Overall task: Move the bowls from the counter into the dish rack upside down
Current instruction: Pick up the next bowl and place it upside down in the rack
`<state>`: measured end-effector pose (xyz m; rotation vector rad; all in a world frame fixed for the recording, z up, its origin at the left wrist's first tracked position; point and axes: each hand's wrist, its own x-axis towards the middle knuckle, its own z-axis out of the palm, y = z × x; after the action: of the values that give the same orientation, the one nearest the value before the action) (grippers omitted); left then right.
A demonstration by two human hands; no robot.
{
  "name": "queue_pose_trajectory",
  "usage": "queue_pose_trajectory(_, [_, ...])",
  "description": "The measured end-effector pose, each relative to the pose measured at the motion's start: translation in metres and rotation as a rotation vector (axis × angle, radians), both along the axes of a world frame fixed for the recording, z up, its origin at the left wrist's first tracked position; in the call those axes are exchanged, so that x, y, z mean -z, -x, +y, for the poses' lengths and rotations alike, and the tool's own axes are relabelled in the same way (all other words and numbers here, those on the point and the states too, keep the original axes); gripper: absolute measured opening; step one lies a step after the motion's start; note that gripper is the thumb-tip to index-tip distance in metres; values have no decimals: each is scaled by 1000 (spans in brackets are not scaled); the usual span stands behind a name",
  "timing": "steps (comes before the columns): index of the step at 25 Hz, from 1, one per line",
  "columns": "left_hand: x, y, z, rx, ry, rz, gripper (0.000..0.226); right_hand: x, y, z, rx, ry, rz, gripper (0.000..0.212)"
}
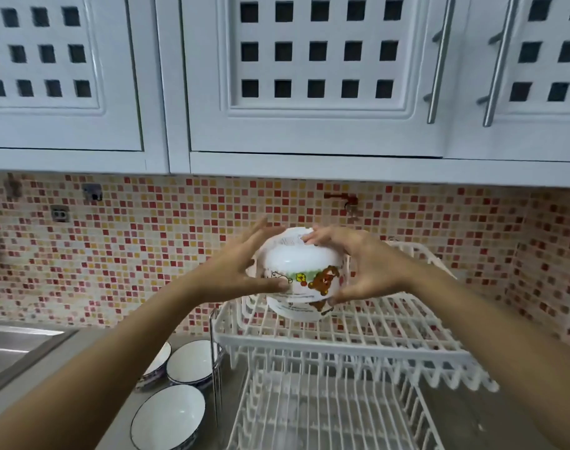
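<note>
White glazed bowls (298,277), bear-printed and seemingly two nested, sit base-up between our palms above the rack's (342,332) upper tier. Our left hand (241,271) presses one side with its fingers splayed, the upper ones lifted clear; our right hand (361,267) cups the other, thumb under the rim. With only side pressure on slick glaze, the inner bowl could slide out and hit the wire. Three bowls (168,417) wait upright on the counter (114,339).
</note>
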<state>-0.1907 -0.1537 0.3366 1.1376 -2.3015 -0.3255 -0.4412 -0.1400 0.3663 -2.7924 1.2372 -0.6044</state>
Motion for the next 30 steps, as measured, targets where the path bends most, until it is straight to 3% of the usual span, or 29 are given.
queue_pose_trajectory(4, [15,10,-1,-33,113,-66,65,36,1,-18,-46,205,102,86])
queue_pose_trajectory(9, [40,18,-1,-1,205,-240,65,54,6,-17,65,-88,-44,119])
queue_pose_trajectory(12, [44,18,-2,-11,163,-252,72,59,6,-18,83,-78,-41,120])
queue_pose_trajectory(17, [42,16,0,17,147,-251,64,63,8,-18,91,-29,45,117])
queue_pose_trajectory(20, [43,18,0,9,138,-220,67,61,9,-16,84,-48,56,115])
queue_pose_trajectory(25, [34,14,2,3,19,-167,90,58,9,-9,150,-180,30,119])
queue_pose_trajectory(30, [6,-12,2,-107,78,131,56,28,-42,-6,205,-35,-238,89])
